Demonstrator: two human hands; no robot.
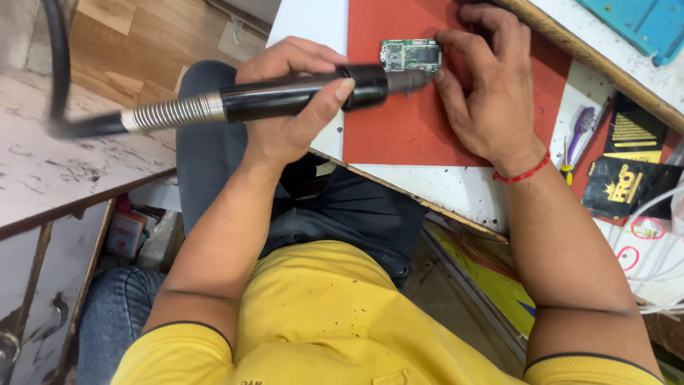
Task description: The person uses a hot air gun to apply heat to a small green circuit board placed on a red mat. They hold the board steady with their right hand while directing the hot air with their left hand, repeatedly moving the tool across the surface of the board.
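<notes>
I see my left hand (288,107) wrapped around a black hot-air wand (299,96), thumb laid along its barrel and fingers curled under it, so the hand is clenched on the tool. The wand lies nearly level across the view, its metal nozzle (410,80) pointing right and touching or almost touching the lower edge of a small green circuit board (411,55); I cannot tell which. Behind my grip a ribbed silver spring collar (174,113) leads into a black hose (60,64) that loops up and off the left side. The board lies flat on a red mat (406,128), near the mat's upper middle, and the mat sits on a white worktop (442,189) whose edge runs diagonally past my knees. My right hand (484,85) rests on the mat just beside the board, fingertips pressed to the board's right edge and the thumb by its lower right corner, pinning it rather than lifting it. A red thread bracelet (524,173) circles that wrist. Further right, on the worktop, lie a purple-handled brush (581,128), a small yellow-handled screwdriver (565,160) and two black packets (627,182). I wear a yellow shirt (320,321) and dark jeans (214,164).
</notes>
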